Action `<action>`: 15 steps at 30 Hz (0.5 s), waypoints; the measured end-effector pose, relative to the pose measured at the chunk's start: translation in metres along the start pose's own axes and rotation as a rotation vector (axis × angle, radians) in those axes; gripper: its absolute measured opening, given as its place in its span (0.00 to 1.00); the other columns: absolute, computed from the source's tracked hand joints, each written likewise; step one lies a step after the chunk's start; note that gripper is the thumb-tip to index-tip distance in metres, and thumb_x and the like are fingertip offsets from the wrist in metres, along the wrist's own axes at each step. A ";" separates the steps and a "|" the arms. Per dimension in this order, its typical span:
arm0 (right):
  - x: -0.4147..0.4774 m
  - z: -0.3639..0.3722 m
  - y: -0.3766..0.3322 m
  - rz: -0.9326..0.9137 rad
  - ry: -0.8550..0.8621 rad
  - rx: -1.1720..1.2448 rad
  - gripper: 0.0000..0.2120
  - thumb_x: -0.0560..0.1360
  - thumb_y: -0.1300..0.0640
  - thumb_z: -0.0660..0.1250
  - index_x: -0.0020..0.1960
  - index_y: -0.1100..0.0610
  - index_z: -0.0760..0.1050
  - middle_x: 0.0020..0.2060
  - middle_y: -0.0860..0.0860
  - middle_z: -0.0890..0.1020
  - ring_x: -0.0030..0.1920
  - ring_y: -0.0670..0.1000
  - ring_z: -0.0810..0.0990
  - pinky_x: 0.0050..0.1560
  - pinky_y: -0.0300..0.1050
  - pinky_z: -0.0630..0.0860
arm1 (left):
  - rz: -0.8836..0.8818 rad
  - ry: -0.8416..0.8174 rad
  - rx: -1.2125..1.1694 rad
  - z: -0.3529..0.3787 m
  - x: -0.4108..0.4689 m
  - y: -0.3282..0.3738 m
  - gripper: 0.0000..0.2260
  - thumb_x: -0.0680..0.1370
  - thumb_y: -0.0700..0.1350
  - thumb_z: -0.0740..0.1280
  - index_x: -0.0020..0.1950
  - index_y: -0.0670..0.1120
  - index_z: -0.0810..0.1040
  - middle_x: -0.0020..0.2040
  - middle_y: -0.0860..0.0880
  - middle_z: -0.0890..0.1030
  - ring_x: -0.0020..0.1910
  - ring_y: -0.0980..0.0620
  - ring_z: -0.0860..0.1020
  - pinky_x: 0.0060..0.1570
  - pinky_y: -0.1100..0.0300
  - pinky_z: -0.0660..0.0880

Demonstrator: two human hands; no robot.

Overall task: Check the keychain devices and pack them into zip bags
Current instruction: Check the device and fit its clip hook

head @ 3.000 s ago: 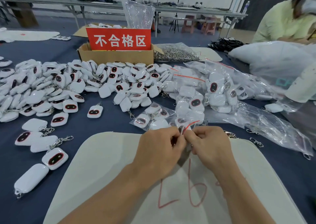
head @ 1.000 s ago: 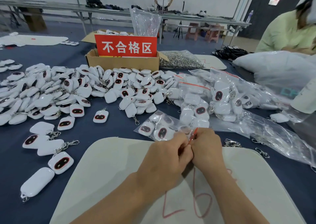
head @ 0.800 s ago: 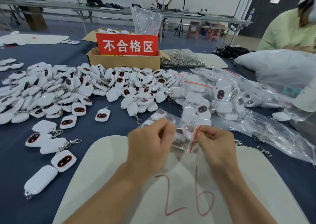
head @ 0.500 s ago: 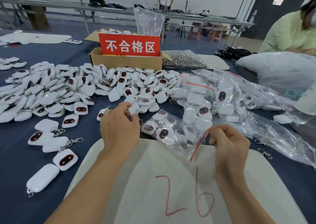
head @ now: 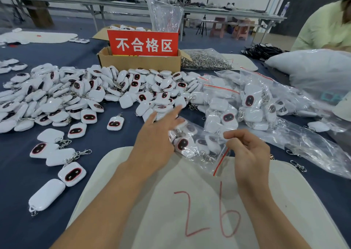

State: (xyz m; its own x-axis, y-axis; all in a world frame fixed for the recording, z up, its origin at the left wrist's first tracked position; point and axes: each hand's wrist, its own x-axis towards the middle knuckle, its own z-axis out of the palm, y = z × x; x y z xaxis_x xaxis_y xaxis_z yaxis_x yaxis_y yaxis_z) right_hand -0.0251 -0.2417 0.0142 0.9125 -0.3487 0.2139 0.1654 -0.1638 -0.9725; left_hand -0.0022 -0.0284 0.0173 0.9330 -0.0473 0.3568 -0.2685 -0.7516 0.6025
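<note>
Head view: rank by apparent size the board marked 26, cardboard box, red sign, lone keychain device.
1. Board marked 26, nearest the camera.
2. Red sign and cardboard box: about alike.
3. Lone keychain device.

Both forearms are bare along their whole visible length, from the picture's lower edge to the wrists. The left hand (head: 155, 134) and right hand (head: 248, 153) are bare too, with slim fingers (head: 174, 112); the nails are too blurred to judge.

Head-worn camera looks forward and down, close over the table (head: 117, 140).
</note>
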 end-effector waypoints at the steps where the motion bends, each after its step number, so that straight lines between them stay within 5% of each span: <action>1: 0.000 0.000 -0.001 0.005 0.001 0.006 0.09 0.64 0.57 0.66 0.40 0.49 0.84 0.35 0.54 0.83 0.32 0.43 0.74 0.35 0.30 0.69 | -0.050 0.086 -0.007 -0.005 0.003 -0.004 0.49 0.69 0.25 0.64 0.80 0.65 0.58 0.71 0.64 0.76 0.74 0.73 0.55 0.76 0.58 0.56; 3: -0.001 0.002 -0.004 -0.003 0.005 -0.002 0.10 0.64 0.57 0.66 0.40 0.48 0.84 0.34 0.53 0.81 0.32 0.42 0.73 0.35 0.32 0.69 | -0.151 0.194 0.051 -0.014 0.008 -0.018 0.47 0.71 0.28 0.65 0.82 0.61 0.55 0.79 0.54 0.68 0.80 0.52 0.57 0.78 0.51 0.57; 5: -0.004 0.004 -0.006 -0.053 0.029 -0.067 0.11 0.64 0.56 0.66 0.42 0.45 0.85 0.39 0.46 0.80 0.34 0.41 0.74 0.39 0.36 0.71 | -0.189 0.077 0.195 -0.016 0.008 -0.030 0.39 0.78 0.35 0.64 0.84 0.53 0.53 0.84 0.48 0.56 0.83 0.48 0.51 0.80 0.51 0.50; 7: -0.012 0.008 -0.009 -0.165 -0.014 -0.211 0.17 0.64 0.55 0.67 0.49 0.41 0.85 0.53 0.40 0.80 0.50 0.38 0.78 0.51 0.33 0.72 | -0.201 -0.071 0.255 -0.012 0.007 -0.039 0.32 0.82 0.41 0.61 0.84 0.51 0.54 0.85 0.50 0.51 0.84 0.50 0.48 0.81 0.50 0.47; 10: -0.023 0.019 -0.013 -0.302 -0.250 -0.385 0.25 0.66 0.55 0.66 0.60 0.38 0.83 0.63 0.28 0.76 0.66 0.34 0.68 0.64 0.25 0.60 | -0.212 -0.083 0.225 -0.010 0.007 -0.043 0.29 0.82 0.43 0.60 0.83 0.52 0.59 0.84 0.51 0.54 0.82 0.51 0.55 0.81 0.48 0.50; 15: -0.021 0.026 -0.010 -0.237 -0.532 -0.714 0.26 0.67 0.48 0.61 0.64 0.33 0.79 0.63 0.35 0.76 0.69 0.45 0.68 0.74 0.40 0.58 | -0.213 0.047 0.212 -0.007 0.004 -0.040 0.25 0.80 0.43 0.64 0.78 0.52 0.69 0.74 0.51 0.70 0.66 0.45 0.73 0.64 0.50 0.69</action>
State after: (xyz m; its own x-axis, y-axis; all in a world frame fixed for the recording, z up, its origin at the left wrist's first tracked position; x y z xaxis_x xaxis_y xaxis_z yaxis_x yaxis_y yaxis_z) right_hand -0.0360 -0.2089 0.0170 0.9652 0.2084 0.1578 0.2614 -0.7693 -0.5829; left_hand 0.0102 0.0067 -0.0005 0.9494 0.1532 0.2742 -0.0073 -0.8620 0.5069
